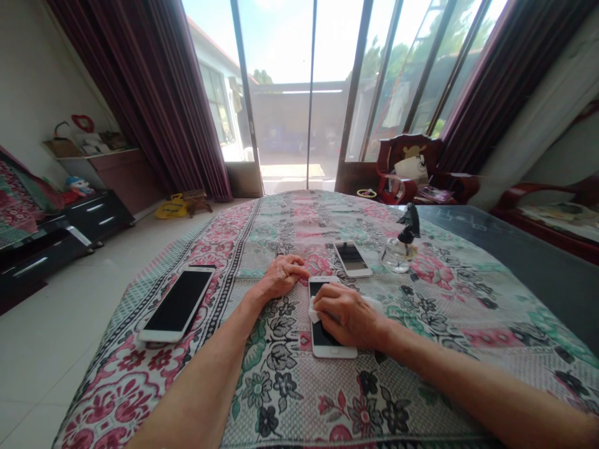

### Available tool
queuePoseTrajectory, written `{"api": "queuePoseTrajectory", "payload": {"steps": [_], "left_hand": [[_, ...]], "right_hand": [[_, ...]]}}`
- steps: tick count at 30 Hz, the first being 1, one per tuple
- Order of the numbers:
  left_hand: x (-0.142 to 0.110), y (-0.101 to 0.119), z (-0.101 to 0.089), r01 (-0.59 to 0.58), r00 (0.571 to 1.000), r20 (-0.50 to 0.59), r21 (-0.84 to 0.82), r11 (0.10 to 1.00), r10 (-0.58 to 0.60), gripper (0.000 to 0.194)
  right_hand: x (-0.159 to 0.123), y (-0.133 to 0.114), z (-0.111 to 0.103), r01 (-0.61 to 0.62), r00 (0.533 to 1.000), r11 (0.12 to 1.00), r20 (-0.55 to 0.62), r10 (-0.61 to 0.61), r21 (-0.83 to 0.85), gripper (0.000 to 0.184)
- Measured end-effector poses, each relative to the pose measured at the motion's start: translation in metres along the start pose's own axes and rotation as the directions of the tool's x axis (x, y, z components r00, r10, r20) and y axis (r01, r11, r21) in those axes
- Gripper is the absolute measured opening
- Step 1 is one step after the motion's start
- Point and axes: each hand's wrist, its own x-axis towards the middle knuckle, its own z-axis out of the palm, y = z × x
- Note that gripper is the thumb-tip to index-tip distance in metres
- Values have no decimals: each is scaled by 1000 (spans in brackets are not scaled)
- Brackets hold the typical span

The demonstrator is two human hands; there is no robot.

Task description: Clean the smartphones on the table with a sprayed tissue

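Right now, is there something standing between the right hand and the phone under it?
Yes, a white cloth or tissue is bunched under the fingers of the right hand, between them and the dark screen of the phone. Nothing else visible stands there.

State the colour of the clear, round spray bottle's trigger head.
The trigger head is black; see the head view.
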Motion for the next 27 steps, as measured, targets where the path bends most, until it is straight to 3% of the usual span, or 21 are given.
{"api": "queuePoseTrajectory", "payload": {"steps": [7,14,19,23,27], "left_hand": [[0,2,-2,9,1000,20,1,1000,-9,26],[0,2,-2,1,1000,16,-6,1000,-1,26],[1,0,-2,13,1000,21,-5,1000,-13,26],[1,-2,-2,-3,1000,31,4,1000,3,26],[1,0,-3,-7,999,39,2,1000,7,26]], "right_hand": [[-34,-42,-3,11,998,994,61,-18,112,18],[-24,-27,-9,-4,999,997,48,0,77,19],[-8,-23,1,89,992,993,87,-95,75,19],[-17,-23,-2,82,993,989,77,-91,120,19],[-39,-20,-19,16,995,990,92,-29,138,20]]}}
